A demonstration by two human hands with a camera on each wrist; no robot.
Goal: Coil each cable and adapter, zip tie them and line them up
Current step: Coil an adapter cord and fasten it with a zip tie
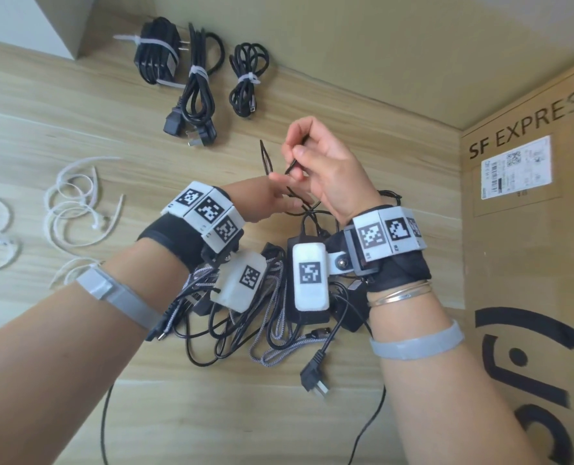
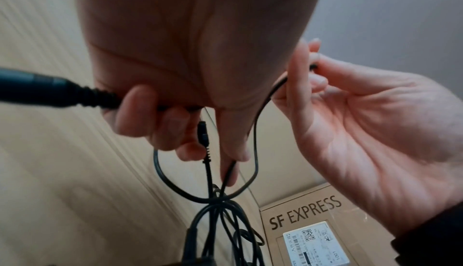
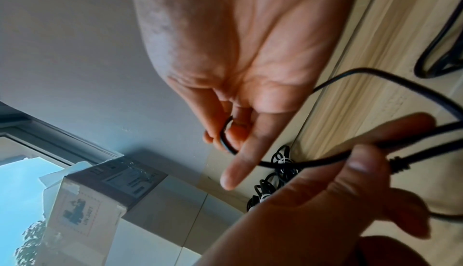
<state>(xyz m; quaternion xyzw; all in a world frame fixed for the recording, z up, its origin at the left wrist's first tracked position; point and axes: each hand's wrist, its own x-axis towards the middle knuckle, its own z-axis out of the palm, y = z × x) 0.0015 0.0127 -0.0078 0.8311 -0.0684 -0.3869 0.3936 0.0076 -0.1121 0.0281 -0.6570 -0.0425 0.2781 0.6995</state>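
Observation:
Above the wooden table (image 1: 77, 129), both hands hold one thin black cable (image 1: 292, 166). My right hand (image 1: 300, 152) pinches a stretch of it between thumb and fingertips, and the right wrist view shows a small loop of the cable (image 3: 226, 139) pinched there. Just below, my left hand (image 1: 279, 198) curls its fingers round the same cable (image 2: 255, 151), and a barrel plug (image 2: 202, 131) sticks up between its fingers. The rest of the cable trails down into a tangled pile of cables and adapters (image 1: 275, 317) under my wrists. Three zip-tied bundles lie in a row at the back: an adapter (image 1: 156, 57), a power cord (image 1: 198, 92) and a small cable (image 1: 247, 83).
Loose white zip ties (image 1: 77, 203) are scattered at the left of the table. A large SF EXPRESS cardboard box (image 1: 527, 263) stands at the right edge. A wall runs along the back, with another box corner (image 1: 74, 25) at the far left.

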